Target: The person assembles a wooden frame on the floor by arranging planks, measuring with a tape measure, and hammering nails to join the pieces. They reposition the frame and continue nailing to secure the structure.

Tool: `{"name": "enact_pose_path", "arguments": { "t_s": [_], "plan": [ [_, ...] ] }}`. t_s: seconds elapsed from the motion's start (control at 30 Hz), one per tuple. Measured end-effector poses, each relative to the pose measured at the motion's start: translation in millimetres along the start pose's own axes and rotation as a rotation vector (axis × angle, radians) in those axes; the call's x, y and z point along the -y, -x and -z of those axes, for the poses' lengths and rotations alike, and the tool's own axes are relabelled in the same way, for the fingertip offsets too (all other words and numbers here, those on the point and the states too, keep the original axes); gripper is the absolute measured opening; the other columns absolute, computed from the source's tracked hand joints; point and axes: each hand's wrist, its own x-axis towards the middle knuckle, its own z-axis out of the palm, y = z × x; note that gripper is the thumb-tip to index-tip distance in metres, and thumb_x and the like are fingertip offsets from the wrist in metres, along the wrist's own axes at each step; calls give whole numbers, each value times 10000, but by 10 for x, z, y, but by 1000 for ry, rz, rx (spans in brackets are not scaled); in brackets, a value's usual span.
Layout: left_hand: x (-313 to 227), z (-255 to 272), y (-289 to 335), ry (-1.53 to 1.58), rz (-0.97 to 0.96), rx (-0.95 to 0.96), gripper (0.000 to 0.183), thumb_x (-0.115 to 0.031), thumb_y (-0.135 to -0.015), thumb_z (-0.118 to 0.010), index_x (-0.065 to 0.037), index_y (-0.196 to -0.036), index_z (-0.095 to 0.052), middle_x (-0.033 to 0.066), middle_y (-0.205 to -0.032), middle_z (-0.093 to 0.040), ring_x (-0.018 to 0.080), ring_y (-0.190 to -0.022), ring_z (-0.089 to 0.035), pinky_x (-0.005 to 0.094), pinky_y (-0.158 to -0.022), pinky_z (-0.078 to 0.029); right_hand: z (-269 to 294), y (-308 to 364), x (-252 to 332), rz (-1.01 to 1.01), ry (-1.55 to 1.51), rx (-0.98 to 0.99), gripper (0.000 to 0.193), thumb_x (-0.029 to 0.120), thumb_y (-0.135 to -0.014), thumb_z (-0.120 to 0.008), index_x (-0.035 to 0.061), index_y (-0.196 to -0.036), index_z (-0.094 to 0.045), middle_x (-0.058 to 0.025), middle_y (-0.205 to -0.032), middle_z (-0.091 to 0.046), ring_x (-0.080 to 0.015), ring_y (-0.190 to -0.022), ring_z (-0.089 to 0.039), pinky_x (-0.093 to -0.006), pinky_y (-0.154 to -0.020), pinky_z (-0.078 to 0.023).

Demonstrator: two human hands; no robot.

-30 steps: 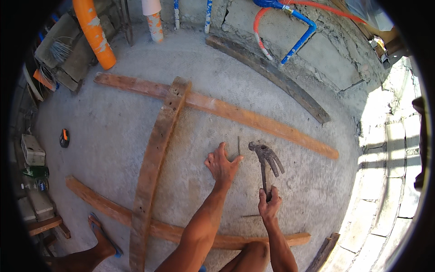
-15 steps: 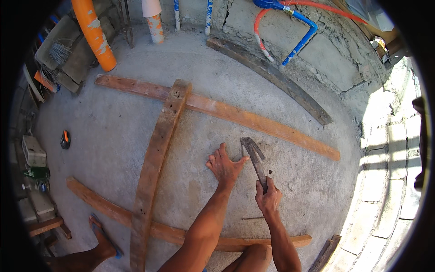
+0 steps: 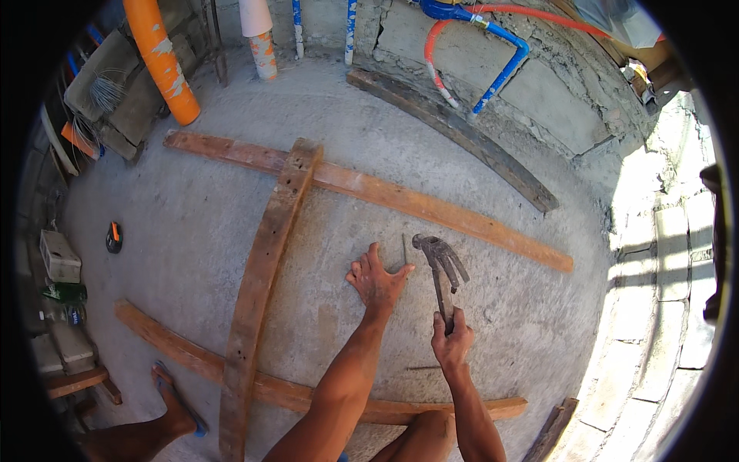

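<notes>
My right hand [image 3: 453, 343] is wrapped round the handle of a claw hammer [image 3: 441, 266]. The hammer's dark head is at the far end, with its claw turned to the right. To the left of it, my left hand [image 3: 376, 283] is spread low over the concrete floor, thumb and fingers apart. A thin nail [image 3: 405, 248] shows beside the tip of my left thumb; whether the thumb presses on it I cannot tell. Another thin, nail-like piece [image 3: 426, 368] lies on the floor below my right hand.
A reddish board [image 3: 431, 206] runs beyond my hands, another [image 3: 177, 348] nearer, and a crossing board [image 3: 262, 269] lies over both. A dark beam [image 3: 462, 135] rests by the far wall. A tape measure [image 3: 114, 237] is at left, near someone's sandalled foot [image 3: 173, 400].
The hammer head has moved right, away from the nail, and turned so its claw shows more fully. My left hand stays nearly in place.
</notes>
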Motion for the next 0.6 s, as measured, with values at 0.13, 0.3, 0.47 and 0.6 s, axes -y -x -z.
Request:
{"name": "enact_pose_path", "arguments": {
  "t_s": [0.13,0.3,0.47,0.6],
  "plan": [
    [-23,-19,-30,-4,-2,12,1012,-545,-569,-920,-147,-1398,-498,101,-1194,-615,331,-1142,-489,495,-1005,-283,-67,79,-36,283,228,-91,233,226,-920,-698,24,-1012,-628,-203,-686,-679,-394,-615,-692,-440,-545,-527],
    [-66,-44,-20,-43,-24,-69,1012,-524,-552,-928,-145,-1389,-502,101,-1183,-611,323,-1135,-489,491,-985,-289,-92,173,-87,113,43,-89,270,225,-888,-743,36,-1059,-653,-218,-714,-694,-384,-613,-705,-425,-542,-534],
    [-88,-33,-4,-52,4,-43,1024,-495,-549,-935,-156,-1407,-491,99,-1216,-596,319,-1146,-482,487,-972,-297,-70,32,-136,164,185,-32,263,264,-903,-725,39,-1024,-661,-190,-686,-683,-365,-612,-702,-425,-560,-524],
    [-149,-52,24,-81,-13,-3,797,-454,-648,-889,-131,-1305,-575,109,-1162,-621,316,-1159,-502,518,-993,-310,102,136,-154,-60,-11,59,259,268,-904,-722,20,-937,-653,-157,-654,-650,-283,-569,-660,-406,-560,-495]
  ]
}}
